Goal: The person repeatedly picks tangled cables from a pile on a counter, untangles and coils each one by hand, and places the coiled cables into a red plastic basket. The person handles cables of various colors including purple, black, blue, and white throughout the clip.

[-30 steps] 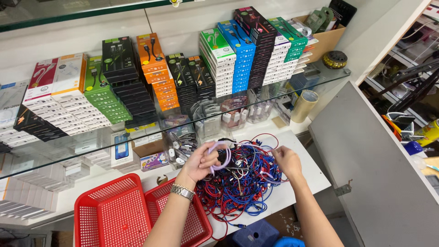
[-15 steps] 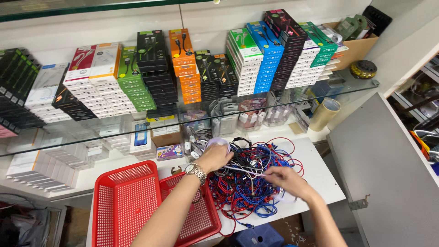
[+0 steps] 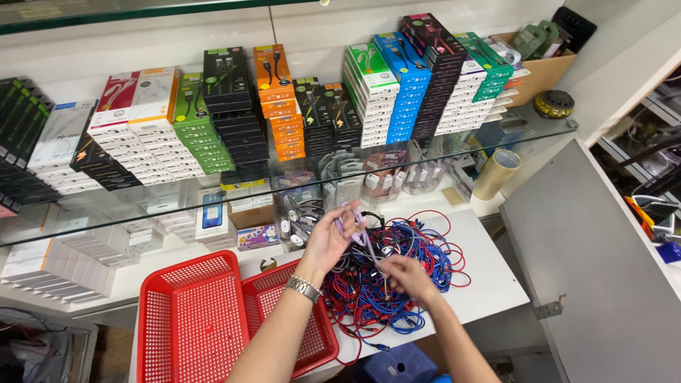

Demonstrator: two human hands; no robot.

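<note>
A tangled heap of red, blue and black cables (image 3: 397, 284) lies on the white counter (image 3: 489, 284). My left hand (image 3: 328, 240), with a metal watch on the wrist, holds a coiled pale purple cable (image 3: 357, 225) lifted above the heap. My right hand (image 3: 406, 276) pinches the lower end of that same cable, just over the pile. Two red plastic baskets, a larger one (image 3: 190, 319) and a smaller one (image 3: 298, 312) beside it, sit to the left of the heap under my left forearm.
A glass shelf (image 3: 539, 128) above carries rows of stacked coloured boxes (image 3: 284, 113). A roll of tape (image 3: 496, 174) and small packets stand behind the heap. A grey cabinet panel (image 3: 589, 284) stands at right, a blue object (image 3: 394, 365) below the counter edge.
My left hand has lifted the purple cable a little higher. My right hand came in from the heap's right side to grip the cable's lower end. The camera shifted right.
</note>
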